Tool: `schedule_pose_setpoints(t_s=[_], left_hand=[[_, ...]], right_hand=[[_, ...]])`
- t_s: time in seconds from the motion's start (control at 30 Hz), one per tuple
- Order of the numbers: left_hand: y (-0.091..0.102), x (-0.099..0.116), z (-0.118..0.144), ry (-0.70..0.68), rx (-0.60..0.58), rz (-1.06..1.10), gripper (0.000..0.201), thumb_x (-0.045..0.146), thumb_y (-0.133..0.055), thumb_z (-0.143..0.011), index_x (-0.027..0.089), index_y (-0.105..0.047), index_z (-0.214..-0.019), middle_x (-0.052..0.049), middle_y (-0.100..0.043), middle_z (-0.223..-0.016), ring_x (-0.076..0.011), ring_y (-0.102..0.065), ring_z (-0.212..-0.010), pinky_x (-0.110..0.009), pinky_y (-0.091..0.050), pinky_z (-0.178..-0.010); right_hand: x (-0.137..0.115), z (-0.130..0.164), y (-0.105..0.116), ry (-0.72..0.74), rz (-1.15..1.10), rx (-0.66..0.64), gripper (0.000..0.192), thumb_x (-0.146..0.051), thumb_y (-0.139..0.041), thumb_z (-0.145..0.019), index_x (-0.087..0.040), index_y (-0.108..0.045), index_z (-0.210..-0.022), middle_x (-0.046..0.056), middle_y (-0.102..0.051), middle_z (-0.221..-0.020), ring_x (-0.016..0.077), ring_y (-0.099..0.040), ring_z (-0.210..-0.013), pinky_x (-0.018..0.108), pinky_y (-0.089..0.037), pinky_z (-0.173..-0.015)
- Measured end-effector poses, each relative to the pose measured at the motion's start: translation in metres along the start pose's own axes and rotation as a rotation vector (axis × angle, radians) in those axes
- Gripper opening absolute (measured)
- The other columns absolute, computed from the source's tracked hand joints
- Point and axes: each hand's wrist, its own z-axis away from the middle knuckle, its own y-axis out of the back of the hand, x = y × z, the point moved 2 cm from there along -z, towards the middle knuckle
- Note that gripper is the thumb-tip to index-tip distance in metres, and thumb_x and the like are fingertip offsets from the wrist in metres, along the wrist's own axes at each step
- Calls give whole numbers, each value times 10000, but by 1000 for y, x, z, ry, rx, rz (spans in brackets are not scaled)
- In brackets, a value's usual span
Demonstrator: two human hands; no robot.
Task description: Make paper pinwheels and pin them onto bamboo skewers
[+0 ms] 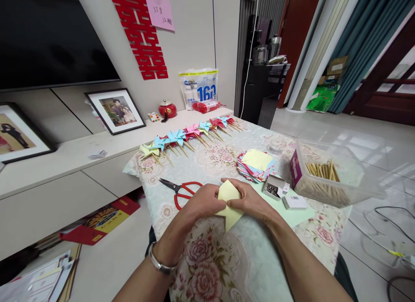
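Pinching yellow paper (pixel 228 204), both hands (pixel 204 202) (pixel 251 200).

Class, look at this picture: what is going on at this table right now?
A person is folding a pale yellow paper square over a floral tablecloth, pinching it between the left hand and right hand. Red-handled scissors lie just beyond the left hand. A stack of coloured paper squares, a clear plastic box of wooden sticks and a small box of pins sit to the right. Finished paper pinwheels on sticks lie in a row at the far edge.
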Motion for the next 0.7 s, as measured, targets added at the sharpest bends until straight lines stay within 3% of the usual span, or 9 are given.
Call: schedule_pose_setpoints(t_s=[0.1,0.2,0.3,0.4,0.5,0.57,0.7], left_hand=[[3,-3,-2,-4,-32,34,148,185,-656,-576,144,-728,-697,-14,-657,-607,-147,-524,-517,-218,-294,-457],[9,-6,-1,-10,-36,209,244,345,-731,-668,133,-720,-789,-21,-661,-651,-138,-548,-553,-214,-362,-506],[10,-8,4,-52,33,439,428,525,-681,-769,117,-730,-890,-67,-695,-779,-139,-585,-653,-211,-416,-565],[-2,-11,10,-61,109,656,539,604,-667,-763,112,-729,-971,-112,-722,-895,-176,-635,-753,-232,-462,-605],[-22,-12,11,-77,163,775,464,552,-743,-711,132,-716,-907,-91,-741,-843,-198,-671,-767,-262,-500,-663],[-37,-12,8,-67,153,851,470,443,-814,-651,133,-712,-989,-91,-759,-850,-228,-698,-794,-296,-522,-709],[-52,-17,-4,-78,340,937,558,336,-881,-526,109,-718,-1008,-105,-780,-874,-289,-723,-869,-377,-549,-818]], right_hand=[[0,-1,2,0,-21,37,702,-141,-658,-633,-167,-589,-1332,62,-668,-1186,242,-622,-1015,313,-510,-805],[2,-3,5,-3,-98,90,715,-171,-669,-628,-161,-574,-1337,49,-680,-1092,222,-630,-919,296,-508,-740],[3,-5,8,17,-202,162,710,-200,-679,-617,-153,-570,-1318,25,-676,-953,202,-620,-826,275,-492,-681],[3,-7,9,39,-271,233,652,-217,-692,-599,-155,-595,-1241,-2,-644,-845,188,-601,-758,257,-468,-636],[2,-8,8,34,-318,286,644,-239,-692,-610,-169,-575,-1240,-11,-635,-818,185,-600,-713,265,-470,-626],[1,-9,7,36,-324,316,670,-254,-695,-615,-165,-553,-1263,-2,-648,-839,193,-610,-722,273,-478,-638],[0,-10,4,62,-302,358,688,-259,-713,-608,-153,-549,-1267,31,-677,-937,216,-635,-807,287,-495,-696]])
